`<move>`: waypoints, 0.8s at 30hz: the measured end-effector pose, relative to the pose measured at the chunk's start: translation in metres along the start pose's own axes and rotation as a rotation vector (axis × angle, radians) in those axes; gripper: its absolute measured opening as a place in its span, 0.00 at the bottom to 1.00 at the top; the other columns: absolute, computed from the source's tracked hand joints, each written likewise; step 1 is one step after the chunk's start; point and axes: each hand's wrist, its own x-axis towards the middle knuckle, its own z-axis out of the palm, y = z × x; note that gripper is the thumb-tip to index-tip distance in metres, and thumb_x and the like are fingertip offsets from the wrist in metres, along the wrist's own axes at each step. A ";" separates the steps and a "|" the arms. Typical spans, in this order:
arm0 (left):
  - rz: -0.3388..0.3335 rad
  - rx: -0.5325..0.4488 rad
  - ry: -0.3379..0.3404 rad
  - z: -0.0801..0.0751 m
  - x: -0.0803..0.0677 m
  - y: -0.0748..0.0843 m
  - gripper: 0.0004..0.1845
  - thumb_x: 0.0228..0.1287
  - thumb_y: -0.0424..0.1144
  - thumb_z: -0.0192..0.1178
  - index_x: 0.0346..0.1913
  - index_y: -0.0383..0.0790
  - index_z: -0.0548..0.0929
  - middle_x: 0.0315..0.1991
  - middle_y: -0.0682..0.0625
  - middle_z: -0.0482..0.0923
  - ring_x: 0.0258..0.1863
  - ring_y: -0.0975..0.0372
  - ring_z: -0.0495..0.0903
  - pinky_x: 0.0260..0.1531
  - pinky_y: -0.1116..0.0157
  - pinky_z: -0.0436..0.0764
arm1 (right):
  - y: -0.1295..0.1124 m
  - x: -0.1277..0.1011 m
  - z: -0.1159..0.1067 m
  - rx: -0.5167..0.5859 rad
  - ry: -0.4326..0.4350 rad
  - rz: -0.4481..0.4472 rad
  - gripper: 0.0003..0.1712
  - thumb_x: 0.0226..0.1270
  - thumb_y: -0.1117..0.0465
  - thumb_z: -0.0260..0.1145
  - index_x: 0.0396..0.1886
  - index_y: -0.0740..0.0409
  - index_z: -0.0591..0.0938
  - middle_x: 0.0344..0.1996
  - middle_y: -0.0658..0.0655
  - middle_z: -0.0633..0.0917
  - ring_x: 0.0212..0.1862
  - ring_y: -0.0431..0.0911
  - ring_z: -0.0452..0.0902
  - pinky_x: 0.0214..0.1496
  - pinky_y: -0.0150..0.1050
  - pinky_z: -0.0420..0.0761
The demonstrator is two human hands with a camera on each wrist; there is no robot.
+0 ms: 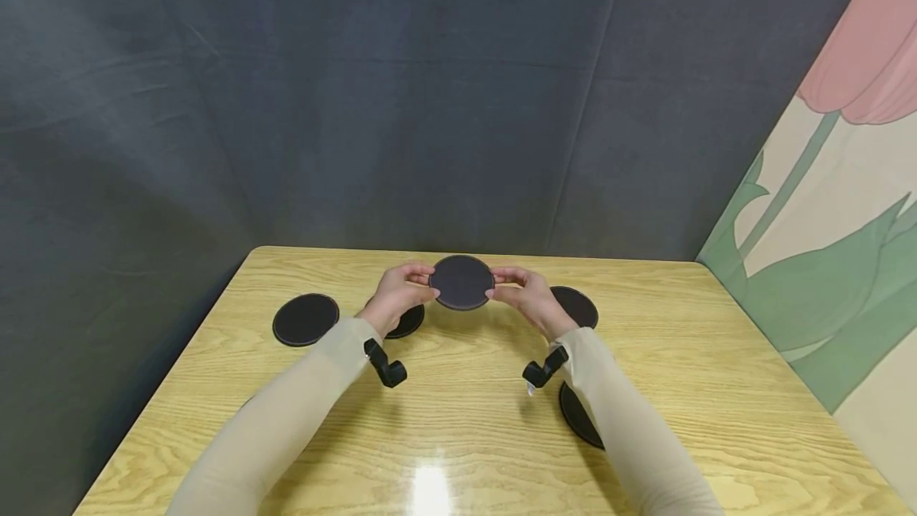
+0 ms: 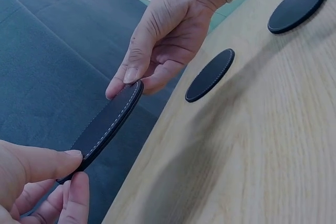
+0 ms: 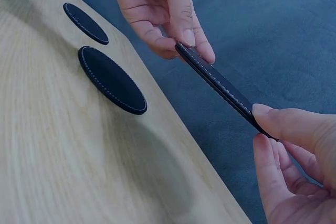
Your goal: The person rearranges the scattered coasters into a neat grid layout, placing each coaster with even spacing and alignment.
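Note:
A round dark coaster [image 1: 462, 282] with pale stitching on its rim is held up over the far part of the wooden table [image 1: 458, 420]. My left hand [image 1: 419, 283] pinches its left edge and my right hand [image 1: 504, 283] pinches its right edge. In the left wrist view the left thumb and forefinger [image 2: 77, 167] clamp the near rim of the coaster [image 2: 107, 124]. In the right wrist view the right hand [image 3: 260, 125] does the same at the other end of the coaster [image 3: 220, 85], which is seen edge-on and tilted.
Several matching coasters lie flat on the table: one at the left [image 1: 306, 319], one half hidden behind my left hand [image 1: 408, 323], one behind my right hand [image 1: 576, 306], one under my right forearm [image 1: 576, 416]. A dark curtain [image 1: 358, 102] hangs behind the table's far edge.

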 end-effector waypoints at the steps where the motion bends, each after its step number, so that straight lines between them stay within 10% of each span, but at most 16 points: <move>1: -0.004 0.003 0.000 0.000 0.000 -0.001 0.23 0.52 0.23 0.68 0.53 0.35 0.82 0.40 0.47 0.73 0.40 0.59 0.73 0.33 0.71 0.78 | 0.001 -0.001 0.000 -0.005 0.001 0.003 0.27 0.60 0.63 0.71 0.60 0.55 0.78 0.50 0.53 0.77 0.55 0.46 0.73 0.56 0.39 0.76; 24: -0.066 0.048 -0.062 0.000 -0.011 -0.020 0.22 0.57 0.26 0.66 0.57 0.35 0.80 0.43 0.43 0.72 0.38 0.58 0.74 0.45 0.53 0.81 | 0.023 -0.006 0.011 -0.063 -0.001 0.023 0.28 0.58 0.64 0.72 0.59 0.61 0.78 0.50 0.59 0.79 0.51 0.46 0.73 0.48 0.34 0.75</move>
